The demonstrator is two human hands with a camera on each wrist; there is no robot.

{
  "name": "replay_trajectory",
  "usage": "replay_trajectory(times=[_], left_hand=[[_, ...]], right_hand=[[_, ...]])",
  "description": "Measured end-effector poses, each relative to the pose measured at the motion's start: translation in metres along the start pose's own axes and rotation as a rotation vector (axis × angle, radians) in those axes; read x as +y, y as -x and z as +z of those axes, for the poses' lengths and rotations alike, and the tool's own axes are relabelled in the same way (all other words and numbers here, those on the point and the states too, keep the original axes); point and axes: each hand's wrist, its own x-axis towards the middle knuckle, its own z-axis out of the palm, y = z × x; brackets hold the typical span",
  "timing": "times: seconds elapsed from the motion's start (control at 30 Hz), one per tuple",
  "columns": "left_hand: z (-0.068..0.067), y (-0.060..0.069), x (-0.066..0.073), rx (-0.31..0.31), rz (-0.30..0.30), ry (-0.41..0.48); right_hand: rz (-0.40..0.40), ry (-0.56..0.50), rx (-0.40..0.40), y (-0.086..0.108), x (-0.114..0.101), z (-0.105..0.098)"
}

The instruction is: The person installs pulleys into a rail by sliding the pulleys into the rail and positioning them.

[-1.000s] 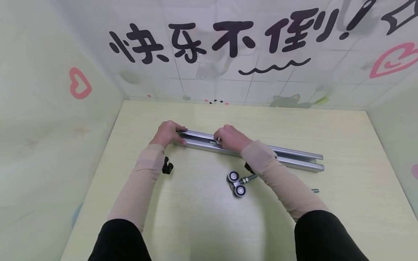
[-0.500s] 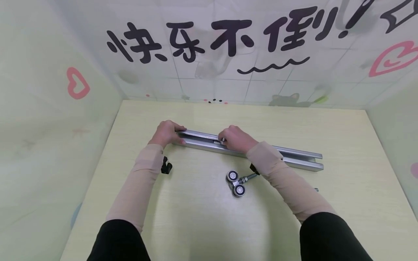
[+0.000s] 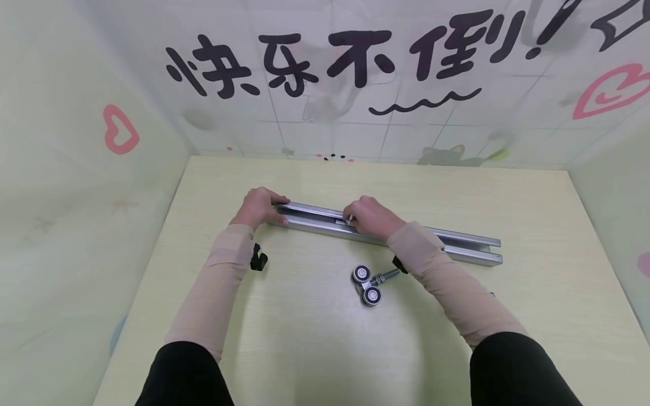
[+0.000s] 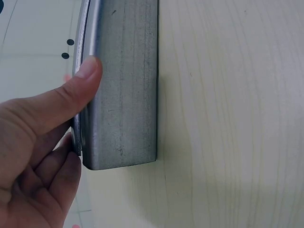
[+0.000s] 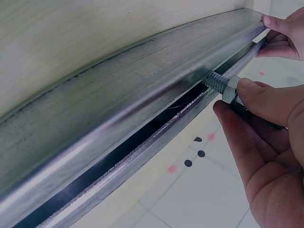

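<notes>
A silver slotted metal rail (image 3: 325, 228) lies across the table, its open slot facing up. At its left end my left hand (image 3: 258, 207) grips it, thumb on the near wall and fingers at the far side, as the left wrist view shows. My right hand (image 3: 373, 217) pinches a threaded bolt (image 5: 216, 83) by its nuts (image 5: 231, 90) near the rail's middle. The bolt stands out of the slot; whatever it joins inside the rail is mostly hidden. Nearer me lies a roller trolley (image 3: 367, 285) with black-and-silver wheels and a threaded bolt.
The pale wooden table (image 3: 315, 338) is bounded by a printed backdrop (image 3: 330, 135) behind and at the sides. Past the right forearm a small metal tip (image 3: 492, 294) peeks out. A black mount (image 3: 258, 258) sits at the left wrist.
My right hand has slid a little to the right along the rail, with the bolt in its fingers. My left hand stays at the rail's left end; the loose trolley has not moved.
</notes>
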Motion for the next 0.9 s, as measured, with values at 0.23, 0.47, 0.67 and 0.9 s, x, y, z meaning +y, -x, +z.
replay_trajectory(times=[0.23,0.47,0.67,0.9], left_hand=[[0.001,-0.002,0.001,-0.001,-0.010,0.012],[0.001,-0.002,0.000,-0.007,-0.023,0.013],[0.003,-0.003,0.001,-0.011,-0.030,0.017],[-0.001,0.000,0.002,-0.019,-0.035,0.018]], right_hand=[[-0.001,0.007,0.002,0.007,0.004,-0.002],[0.018,0.020,0.003,0.012,0.006,-0.003],[0.046,0.019,-0.017,0.018,0.006,-0.006],[0.058,0.010,-0.005,0.027,0.014,-0.006]])
